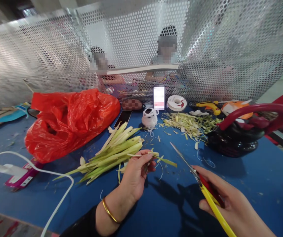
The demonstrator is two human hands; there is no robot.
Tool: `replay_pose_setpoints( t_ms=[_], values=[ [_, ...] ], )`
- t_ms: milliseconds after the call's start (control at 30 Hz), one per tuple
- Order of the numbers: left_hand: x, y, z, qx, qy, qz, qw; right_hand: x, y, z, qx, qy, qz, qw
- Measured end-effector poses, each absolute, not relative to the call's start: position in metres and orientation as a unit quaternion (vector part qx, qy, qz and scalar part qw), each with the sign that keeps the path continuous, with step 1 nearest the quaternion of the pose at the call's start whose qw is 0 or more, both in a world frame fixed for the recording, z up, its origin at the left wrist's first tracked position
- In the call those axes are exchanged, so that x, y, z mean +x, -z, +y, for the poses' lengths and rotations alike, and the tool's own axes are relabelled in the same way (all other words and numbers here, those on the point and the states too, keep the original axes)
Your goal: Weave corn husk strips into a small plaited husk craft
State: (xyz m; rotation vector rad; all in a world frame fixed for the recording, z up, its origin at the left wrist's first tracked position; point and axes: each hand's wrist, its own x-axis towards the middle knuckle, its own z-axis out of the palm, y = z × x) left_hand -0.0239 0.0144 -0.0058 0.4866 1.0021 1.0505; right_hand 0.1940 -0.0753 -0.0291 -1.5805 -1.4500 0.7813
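My left hand (138, 171), with a gold bangle on its wrist, pinches a thin pale-green plant strip (167, 161) that sticks out to the right. Part of what it holds is hidden behind the fingers. My right hand (230, 194) grips scissors (193, 171) by their yellow and red handles, blades pointing up and left, apart from the strip. Just left of my left hand lies a pile of long green and pale husk-like leaves (114, 154). Beyond the hands stands a ball of white string (149, 119), its loose ends trailing on the blue table (166, 210).
A red plastic bag (69, 121) and a power strip (20, 176) with a white cable lie left. Behind are a dark phone (123, 118), a lit phone (159, 98), a white spool (177, 103) and plant scraps (185, 125). A black pot-like object (232, 140) with red handle stands right. Two people sit behind perforated metal (136, 36).
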Motion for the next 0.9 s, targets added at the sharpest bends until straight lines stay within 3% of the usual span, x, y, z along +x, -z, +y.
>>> replay_pose_setpoints(
  t_ms=[133, 633, 900],
  values=[
    [-0.024, 0.003, 0.014, 0.201, -0.487, 0.451, 0.721, 0.194, 0.027, -0.076, -0.619, -0.299, -0.59, 0.425],
    [-0.018, 0.007, 0.005, 0.236, -0.494, 0.425, 0.721, 0.188, 0.036, -0.074, -0.596, -0.229, -0.706, 0.306],
    [-0.013, 0.013, -0.002, 0.221, -0.46, 0.393, 0.765, 0.183, 0.037, -0.075, -0.586, -0.218, -0.717, 0.308]
  ],
)
